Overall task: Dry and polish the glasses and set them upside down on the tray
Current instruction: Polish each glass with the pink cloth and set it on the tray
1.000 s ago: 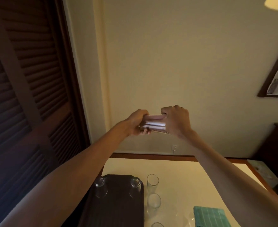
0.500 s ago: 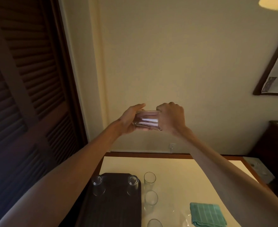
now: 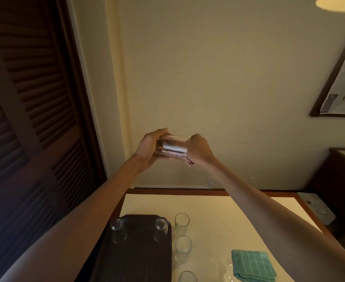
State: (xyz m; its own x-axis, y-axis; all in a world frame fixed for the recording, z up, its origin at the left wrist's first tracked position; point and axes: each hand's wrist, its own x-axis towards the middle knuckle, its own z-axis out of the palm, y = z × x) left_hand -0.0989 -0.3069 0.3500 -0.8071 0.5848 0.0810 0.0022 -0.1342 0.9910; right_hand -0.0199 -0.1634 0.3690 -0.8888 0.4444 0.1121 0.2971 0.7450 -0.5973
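A clear glass lies sideways in the air, raised in front of the wall. My left hand grips its base end. My right hand is at its mouth, holding a pink striped cloth that is stuffed inside the glass. Below on the table, a dark tray carries two glasses upside down, one at its far left and one at its far right. Three upright glasses stand in a row right of the tray: far, middle, near.
A folded teal cloth lies on the cream table at the right. Clear plastic wrap lies beside it. A dark louvred door fills the left. A framed picture hangs at the right, above a dark cabinet.
Both hands have shifted slightly left with the glass and turned it; my left hand's fingers have moved round the base. The camera has tilted a little.
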